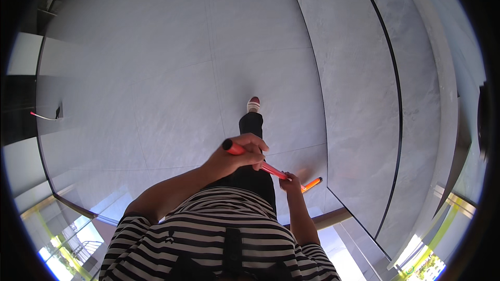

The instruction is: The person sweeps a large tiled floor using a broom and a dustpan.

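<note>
Slanting across my body is a long red pole [274,170] with a black cap on its near-left end. My left hand [242,152] is closed round it just below that cap, fingers curled over the shaft. Farther down to the right, my right hand [290,182] grips the same pole. Past the right hand an orange-yellow section [311,184] with a dark tip shows. Whether it is one piece with the red shaft I cannot tell, and whatever is fixed to the pole is out of sight.
Large grey tiles cover the floor [172,88]. My shoe [253,104] is planted ahead of my hands. On the right runs a grey panelled surface [359,62] with a dark seam. A thin cable [46,117] sticks out at the far left. Bright windows [427,260] stand at the lower corners.
</note>
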`<move>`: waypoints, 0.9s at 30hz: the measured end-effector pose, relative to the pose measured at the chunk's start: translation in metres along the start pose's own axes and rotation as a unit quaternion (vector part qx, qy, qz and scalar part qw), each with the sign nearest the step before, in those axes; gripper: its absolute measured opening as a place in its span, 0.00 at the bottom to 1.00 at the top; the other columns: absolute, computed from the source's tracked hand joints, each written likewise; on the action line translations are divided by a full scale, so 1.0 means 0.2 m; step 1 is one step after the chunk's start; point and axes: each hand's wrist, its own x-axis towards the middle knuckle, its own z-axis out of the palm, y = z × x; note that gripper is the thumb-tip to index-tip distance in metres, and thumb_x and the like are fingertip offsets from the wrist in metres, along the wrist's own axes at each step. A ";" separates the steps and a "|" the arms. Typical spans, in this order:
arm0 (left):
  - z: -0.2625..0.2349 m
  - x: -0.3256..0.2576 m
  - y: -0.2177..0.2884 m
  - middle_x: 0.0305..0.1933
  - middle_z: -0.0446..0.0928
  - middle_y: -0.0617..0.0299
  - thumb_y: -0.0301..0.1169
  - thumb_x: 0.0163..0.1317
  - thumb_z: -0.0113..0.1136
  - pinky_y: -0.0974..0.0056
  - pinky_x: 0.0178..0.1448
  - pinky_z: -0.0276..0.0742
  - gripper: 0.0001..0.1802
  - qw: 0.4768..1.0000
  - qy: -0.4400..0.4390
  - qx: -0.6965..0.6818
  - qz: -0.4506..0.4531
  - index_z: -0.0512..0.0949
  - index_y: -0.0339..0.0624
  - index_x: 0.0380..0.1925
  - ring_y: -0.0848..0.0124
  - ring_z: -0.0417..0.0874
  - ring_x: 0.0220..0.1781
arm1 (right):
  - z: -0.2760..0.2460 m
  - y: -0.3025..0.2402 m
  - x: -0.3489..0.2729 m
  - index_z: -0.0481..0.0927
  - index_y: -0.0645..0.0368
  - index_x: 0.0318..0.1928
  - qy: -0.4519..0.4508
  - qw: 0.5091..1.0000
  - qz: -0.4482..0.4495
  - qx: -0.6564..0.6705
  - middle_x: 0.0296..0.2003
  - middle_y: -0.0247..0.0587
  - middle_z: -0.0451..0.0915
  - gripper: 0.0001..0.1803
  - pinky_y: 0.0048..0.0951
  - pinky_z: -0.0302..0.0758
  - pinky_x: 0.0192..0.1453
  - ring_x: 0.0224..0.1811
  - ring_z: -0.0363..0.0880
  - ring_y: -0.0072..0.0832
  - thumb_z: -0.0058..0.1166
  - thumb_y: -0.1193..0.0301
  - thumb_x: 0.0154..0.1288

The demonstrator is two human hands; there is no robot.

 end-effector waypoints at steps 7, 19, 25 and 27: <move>0.27 0.72 -0.03 0.31 0.75 0.61 0.25 0.58 0.54 0.69 0.41 0.71 0.09 0.989 -0.123 0.076 -0.036 0.71 0.36 0.38 0.74 0.77 0.33 | 0.28 -0.52 0.16 0.69 0.65 0.29 0.105 0.990 -0.091 -0.004 0.28 0.44 0.73 0.02 0.34 0.78 0.41 0.33 0.76 0.37 0.43 0.79 0.56; 0.12 0.51 1.45 0.17 0.67 0.65 0.21 0.52 0.46 0.59 0.45 0.71 0.10 0.771 0.004 0.536 0.345 0.67 0.39 0.37 0.76 0.69 0.19 | 2.78 0.40 -0.42 0.61 0.76 0.34 -0.353 0.911 0.133 -0.168 0.35 0.56 0.64 0.04 0.42 0.79 0.42 0.34 0.71 0.41 0.38 0.85 0.58; -0.29 -0.46 1.58 0.09 0.63 0.69 0.36 0.57 0.46 0.66 0.41 0.63 0.08 0.702 0.238 0.538 0.403 0.66 0.47 0.23 0.81 0.63 0.17 | 2.88 0.86 -0.82 0.62 0.73 0.37 -0.409 0.873 0.182 -0.194 0.35 0.51 0.67 0.05 0.38 0.75 0.48 0.37 0.71 0.37 0.39 0.81 0.62; -0.37 -0.45 1.56 0.07 0.60 0.72 0.35 0.61 0.45 0.71 0.44 0.59 0.09 0.759 0.174 0.398 0.484 0.68 0.45 0.25 0.82 0.60 0.15 | 2.69 0.95 -0.87 0.59 0.73 0.40 -0.384 0.880 0.191 -0.204 0.38 0.52 0.65 0.08 0.39 0.74 0.50 0.39 0.70 0.38 0.39 0.79 0.63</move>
